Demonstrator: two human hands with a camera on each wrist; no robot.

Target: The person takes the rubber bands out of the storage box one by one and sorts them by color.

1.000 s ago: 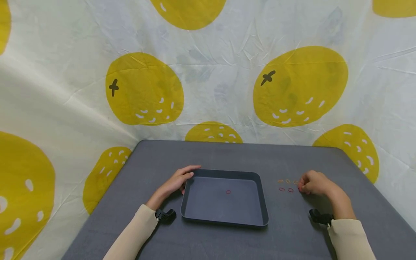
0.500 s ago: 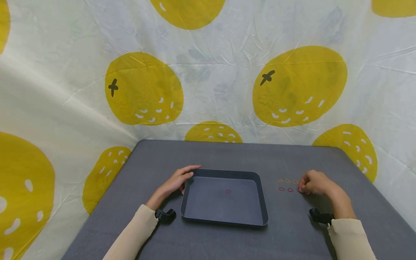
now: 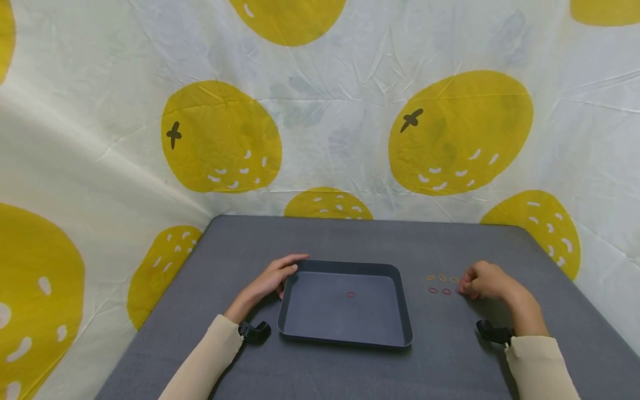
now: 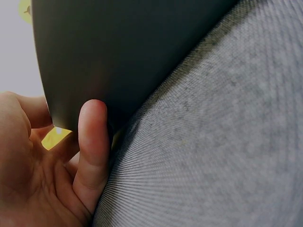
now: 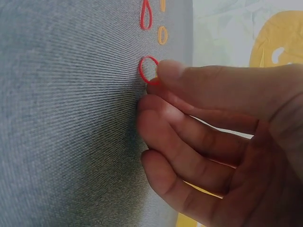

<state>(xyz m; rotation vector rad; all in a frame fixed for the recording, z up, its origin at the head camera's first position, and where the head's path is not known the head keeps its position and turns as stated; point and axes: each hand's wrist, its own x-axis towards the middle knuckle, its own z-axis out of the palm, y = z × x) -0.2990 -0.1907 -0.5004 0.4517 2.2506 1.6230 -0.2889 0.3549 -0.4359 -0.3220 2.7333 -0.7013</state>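
Note:
A shallow dark grey tray (image 3: 345, 343) lies on the table. My left hand (image 3: 270, 279) grips its far left corner; in the left wrist view the thumb (image 4: 93, 132) presses the tray's outer wall (image 4: 113, 42) while other fingers are partly hidden behind it. A small red rubber band (image 3: 348, 295) lies inside the tray. Right of the tray, my right hand (image 3: 482, 280) is low over the table, pinching another red rubber band (image 5: 140, 70) between thumb and fingertip. Part of that band is hidden by the thumb.
Beside my right fingers are two more red rubber bands (image 3: 446, 291) in a row, with several orange rubber bands (image 3: 442, 278) just behind them. The grey table (image 3: 350, 239) ends at a white cloth (image 3: 335, 139) printed with yellow fruit.

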